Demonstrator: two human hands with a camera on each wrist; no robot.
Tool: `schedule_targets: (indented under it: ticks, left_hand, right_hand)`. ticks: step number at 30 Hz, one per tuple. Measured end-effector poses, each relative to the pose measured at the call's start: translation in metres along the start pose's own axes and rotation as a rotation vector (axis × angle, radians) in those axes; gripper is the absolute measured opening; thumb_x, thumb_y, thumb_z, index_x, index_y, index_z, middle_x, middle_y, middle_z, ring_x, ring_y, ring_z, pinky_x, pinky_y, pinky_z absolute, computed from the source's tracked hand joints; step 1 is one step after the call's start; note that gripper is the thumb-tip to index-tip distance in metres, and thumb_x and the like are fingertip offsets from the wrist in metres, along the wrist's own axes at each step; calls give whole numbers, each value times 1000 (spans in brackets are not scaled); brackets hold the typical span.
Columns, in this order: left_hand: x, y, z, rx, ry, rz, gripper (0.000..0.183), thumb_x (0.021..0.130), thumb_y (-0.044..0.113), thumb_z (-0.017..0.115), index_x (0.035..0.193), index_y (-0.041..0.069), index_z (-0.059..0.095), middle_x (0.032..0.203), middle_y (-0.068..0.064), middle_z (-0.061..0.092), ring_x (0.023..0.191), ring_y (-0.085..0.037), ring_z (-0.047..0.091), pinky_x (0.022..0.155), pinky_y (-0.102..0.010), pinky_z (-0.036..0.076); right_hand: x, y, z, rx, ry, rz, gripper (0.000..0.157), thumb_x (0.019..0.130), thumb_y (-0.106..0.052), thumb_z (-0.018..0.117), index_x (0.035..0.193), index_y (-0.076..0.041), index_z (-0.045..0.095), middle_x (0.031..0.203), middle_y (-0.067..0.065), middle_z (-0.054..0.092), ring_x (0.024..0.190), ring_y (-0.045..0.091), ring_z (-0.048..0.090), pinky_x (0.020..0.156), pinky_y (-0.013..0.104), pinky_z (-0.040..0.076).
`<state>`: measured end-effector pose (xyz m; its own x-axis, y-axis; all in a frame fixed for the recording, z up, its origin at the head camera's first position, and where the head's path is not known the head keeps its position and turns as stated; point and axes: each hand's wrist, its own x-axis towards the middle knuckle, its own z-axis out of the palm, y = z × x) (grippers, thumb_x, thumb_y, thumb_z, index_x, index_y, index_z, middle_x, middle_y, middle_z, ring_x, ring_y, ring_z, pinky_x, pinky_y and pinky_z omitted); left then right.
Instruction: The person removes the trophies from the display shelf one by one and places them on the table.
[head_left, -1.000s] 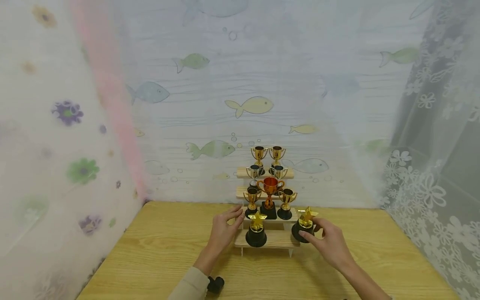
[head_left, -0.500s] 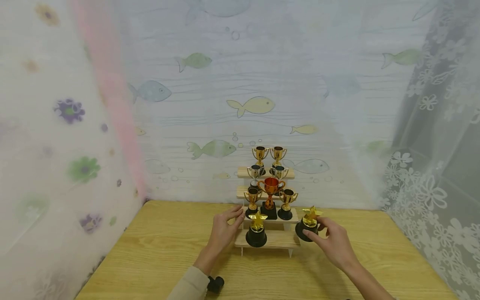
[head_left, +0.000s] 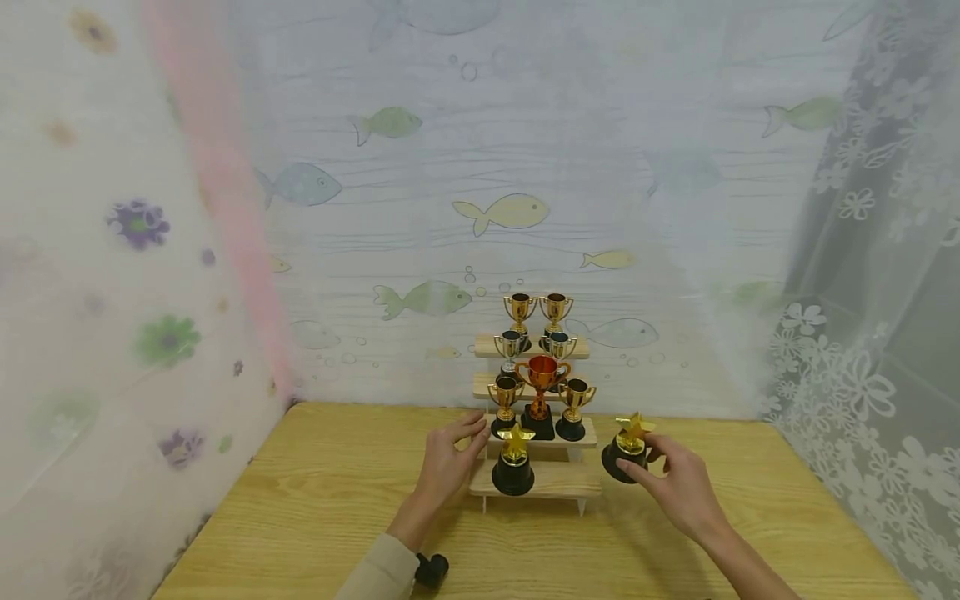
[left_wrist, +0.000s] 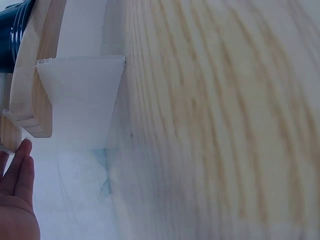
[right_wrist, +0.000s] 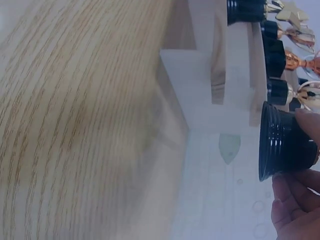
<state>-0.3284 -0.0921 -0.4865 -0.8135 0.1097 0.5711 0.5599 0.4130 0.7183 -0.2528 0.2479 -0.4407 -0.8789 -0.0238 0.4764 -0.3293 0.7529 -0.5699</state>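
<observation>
My right hand (head_left: 681,492) pinches a gold star trophy (head_left: 628,454) by its black base (right_wrist: 287,142), thumb in front and fingers behind. It holds the trophy up, slightly tilted, to the right of a stepped wooden display stand (head_left: 551,479). A second star trophy (head_left: 513,465) stands on the left of the lowest step. At the stand's left side is my left hand (head_left: 446,458), its fairly straight fingertips (left_wrist: 24,147) right at a step's end. A red-orange cup trophy (head_left: 539,387) stands between two gold cups (head_left: 505,400) one step up.
Silver cup trophies (head_left: 510,350) and gold cup trophies (head_left: 556,310) occupy the upper steps. A small black object (head_left: 432,570) lies on the wood-grain table (head_left: 315,500) beside the left sleeve. Fish-print fabric (head_left: 420,167) hangs behind, with lace curtain (head_left: 862,400) at right.
The right hand has carried its star trophy rightward, from over the lowest step's right end to beside the stand. The left hand has stayed in place.
</observation>
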Motion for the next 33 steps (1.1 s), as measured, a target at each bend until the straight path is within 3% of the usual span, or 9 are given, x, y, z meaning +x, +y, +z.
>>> schedule_targets:
  ticks: [14,23,33]
  left_hand:
    - [-1,0,0,-4,1,13,29,101,21,68,117,-3,75,130,-17,68,121,-36,65,98,-55,53]
    - [1,5,-2,-13,-5,-8,29,100,20,70,118,-2,75,131,-9,68,122,-33,65,98,-51,54]
    - [1,4,-2,-26,-4,-7,29,99,20,71,117,-3,76,131,-17,68,122,-34,65,98,-52,54]
  right_hand:
    - [0,16,-4,-33,8,25,53,88,-31,83,125,4,69,95,5,69,80,16,53,64,28,43]
    - [2,23,-7,-35,18,27,55,88,-28,83,127,7,67,96,8,69,82,24,57,63,27,42]
    - [3,31,-10,-36,-5,62,57,89,-30,82,128,8,65,99,11,69,85,25,58,62,28,43]
